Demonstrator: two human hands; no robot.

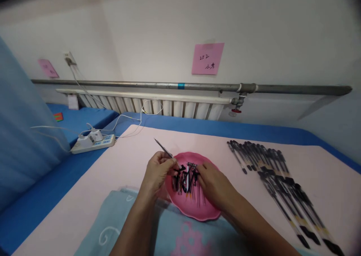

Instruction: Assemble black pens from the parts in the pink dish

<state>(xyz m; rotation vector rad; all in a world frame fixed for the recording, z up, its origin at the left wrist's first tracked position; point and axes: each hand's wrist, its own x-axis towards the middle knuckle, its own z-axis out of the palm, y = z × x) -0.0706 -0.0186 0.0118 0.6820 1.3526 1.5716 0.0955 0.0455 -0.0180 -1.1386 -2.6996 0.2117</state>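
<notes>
My left hand (161, 170) is closed on a slim pen (163, 147), its pointed end slanting up and to the left. The hand is over the left rim of a pink scalloped plate (197, 212). Several loose pen parts (186, 181) lie in the plate, among them black caps or clips, clear tubes and thin refills. Over the plate's right side, my right hand (212, 181) has its fingers curled down at the pen parts. Its fingertips are partly hidden, and what they grip cannot be made out.
Two groups of assembled pens lie to the right, an upper row (258, 156) and a lower row (296, 207). A power strip (94, 145) with white cables is at the left. A radiator (175, 107) stands behind the pink-covered table (124, 154). A blue patterned cloth (113, 226) covers the near edge.
</notes>
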